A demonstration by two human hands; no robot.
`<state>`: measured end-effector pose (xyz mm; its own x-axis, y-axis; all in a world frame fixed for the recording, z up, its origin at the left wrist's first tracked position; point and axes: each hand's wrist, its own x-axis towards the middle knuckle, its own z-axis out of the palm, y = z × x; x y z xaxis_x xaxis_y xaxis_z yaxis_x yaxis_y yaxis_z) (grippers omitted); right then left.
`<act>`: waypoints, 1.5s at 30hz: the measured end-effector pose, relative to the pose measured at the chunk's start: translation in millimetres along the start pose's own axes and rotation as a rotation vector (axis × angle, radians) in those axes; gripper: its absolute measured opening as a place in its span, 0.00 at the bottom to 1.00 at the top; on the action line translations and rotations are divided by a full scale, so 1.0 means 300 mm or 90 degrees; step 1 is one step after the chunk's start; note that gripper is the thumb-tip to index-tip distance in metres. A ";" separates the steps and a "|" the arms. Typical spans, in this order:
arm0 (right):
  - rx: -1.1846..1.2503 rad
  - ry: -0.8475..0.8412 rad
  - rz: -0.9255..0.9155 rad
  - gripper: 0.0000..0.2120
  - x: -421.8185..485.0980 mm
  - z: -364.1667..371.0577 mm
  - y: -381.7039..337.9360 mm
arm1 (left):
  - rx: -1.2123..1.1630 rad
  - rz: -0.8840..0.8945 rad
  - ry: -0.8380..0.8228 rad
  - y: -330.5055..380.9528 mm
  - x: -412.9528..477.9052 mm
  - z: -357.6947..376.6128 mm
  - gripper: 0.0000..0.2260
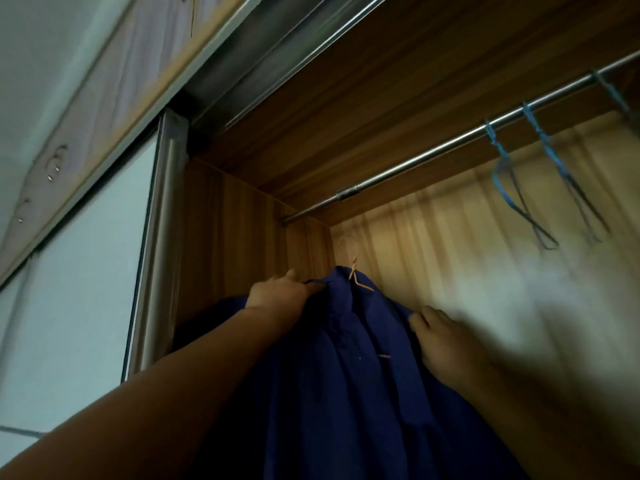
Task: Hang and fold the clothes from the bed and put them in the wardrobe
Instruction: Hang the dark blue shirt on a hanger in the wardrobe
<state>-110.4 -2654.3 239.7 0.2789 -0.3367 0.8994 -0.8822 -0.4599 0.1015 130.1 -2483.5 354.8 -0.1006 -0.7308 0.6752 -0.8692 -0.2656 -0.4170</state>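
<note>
A dark blue garment [332, 375] hangs on a thin orange wire hanger [354, 268], held up inside the open wardrobe, below the metal rail [433, 152]. The hanger's hook is under the rail's left end and not on it. My left hand [277, 291] grips the garment's left shoulder near the collar. My right hand [446, 341], blurred by motion, holds the right shoulder of the garment.
Two blue wire hangers [519, 188] hang empty on the rail to the right, with a third at the far right edge. The wardrobe's sliding door [86, 271] stands at the left, its metal track [277, 46] overhead. The wooden side wall [225, 237] is close to the garment.
</note>
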 end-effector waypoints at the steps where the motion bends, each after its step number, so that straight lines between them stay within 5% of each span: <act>1: 0.024 0.001 0.017 0.14 0.030 0.017 0.002 | 0.012 -0.010 0.001 -0.013 0.026 -0.011 0.29; 12: 0.187 -0.019 0.129 0.11 0.410 0.152 0.036 | 0.090 -0.062 0.058 -0.097 0.273 -0.063 0.29; 26: 0.341 -0.133 0.140 0.25 0.722 0.132 -0.077 | 0.051 -0.196 0.017 -0.204 0.294 -0.127 0.17; 37: 0.478 -0.116 0.127 0.16 0.584 0.129 -0.155 | 0.004 -0.167 -0.131 -0.184 0.166 -0.062 0.18; 45: 0.488 -0.143 0.063 0.08 0.384 0.042 -0.199 | 0.008 -0.121 -0.085 -0.065 -0.052 -0.044 0.19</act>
<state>-20.9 -2676.1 331.8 0.3549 -0.5246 0.7739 -0.4235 -0.8281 -0.3672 142.4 -2458.6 360.2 0.1297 -0.7435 0.6560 -0.8600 -0.4137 -0.2988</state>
